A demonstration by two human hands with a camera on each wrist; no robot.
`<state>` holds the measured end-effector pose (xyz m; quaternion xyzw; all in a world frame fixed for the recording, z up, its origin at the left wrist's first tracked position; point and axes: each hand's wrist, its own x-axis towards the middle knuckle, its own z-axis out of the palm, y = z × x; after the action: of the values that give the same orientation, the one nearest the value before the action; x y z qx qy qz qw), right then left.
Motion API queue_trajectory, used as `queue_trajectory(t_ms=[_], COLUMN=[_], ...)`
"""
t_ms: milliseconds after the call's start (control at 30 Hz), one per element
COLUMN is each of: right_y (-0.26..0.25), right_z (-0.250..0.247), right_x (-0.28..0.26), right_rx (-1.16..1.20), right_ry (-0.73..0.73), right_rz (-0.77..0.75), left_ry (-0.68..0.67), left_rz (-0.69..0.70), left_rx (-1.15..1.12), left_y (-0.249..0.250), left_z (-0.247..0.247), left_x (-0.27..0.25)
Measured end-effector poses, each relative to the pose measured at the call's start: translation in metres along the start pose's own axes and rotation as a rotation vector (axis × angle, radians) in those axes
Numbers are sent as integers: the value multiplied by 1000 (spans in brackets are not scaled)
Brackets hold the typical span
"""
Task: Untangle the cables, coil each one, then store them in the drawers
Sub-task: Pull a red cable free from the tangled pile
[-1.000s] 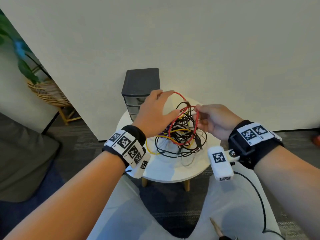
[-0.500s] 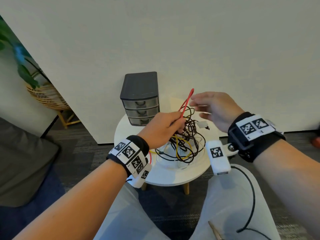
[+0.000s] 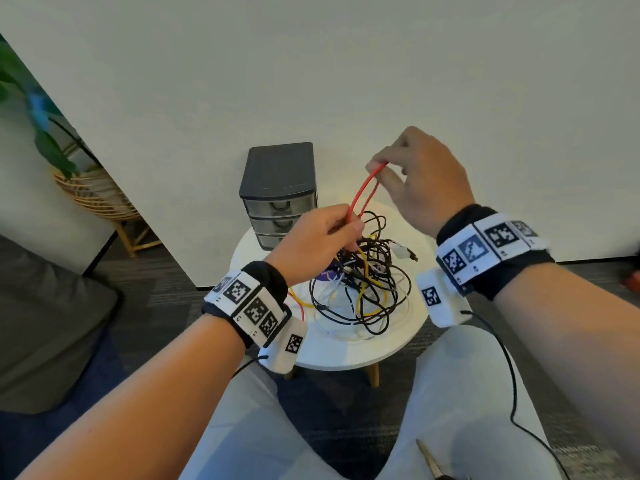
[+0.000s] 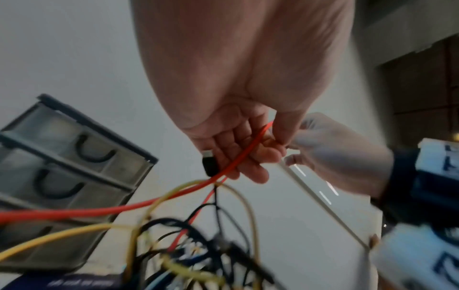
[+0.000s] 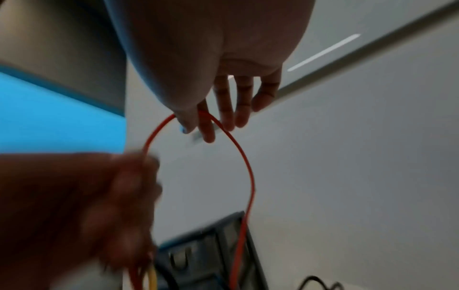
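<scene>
No writing is reading clearly, only blurred print on a purple label under the tangle (image 3: 360, 289). The left hand (image 3: 318, 240) is gripping the red cable (image 3: 362, 194) low down; the right hand (image 3: 420, 181), raised above it, is pinching the loop's top. Three drawers (image 3: 278, 220) are sitting beyond the left hand on the round worktop (image 3: 346, 351).

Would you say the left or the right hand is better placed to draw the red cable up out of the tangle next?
Right, probably. The right hand pinches the top of the red cable loop, raised above the tangle, free to lift. The left hand grips the cable low beside the tangle, better suited to steadying it.
</scene>
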<state>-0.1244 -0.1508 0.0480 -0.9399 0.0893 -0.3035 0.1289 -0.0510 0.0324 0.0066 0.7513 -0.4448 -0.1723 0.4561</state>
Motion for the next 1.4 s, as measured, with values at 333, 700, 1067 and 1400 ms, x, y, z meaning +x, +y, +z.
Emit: queue_trajectory(t_ms=[333,700,1067,1400], right_y=[1,-17,3,-12], right_z=[-11,-11,-73,-30], right_x=[-4,-8,22,-28], right_rx=[86,118,542,34], right_ry=[-39,-113,374,-33], right_rz=[245,-24,355,235], left_ry=[138,129,140,249], left_rz=[17,35,-5,114], left_rx=[-10,-16,45,-77], left_y=[-13,-13,-27,16], left_z=[8,3,4,-3], left_x=[2,0,-5,4])
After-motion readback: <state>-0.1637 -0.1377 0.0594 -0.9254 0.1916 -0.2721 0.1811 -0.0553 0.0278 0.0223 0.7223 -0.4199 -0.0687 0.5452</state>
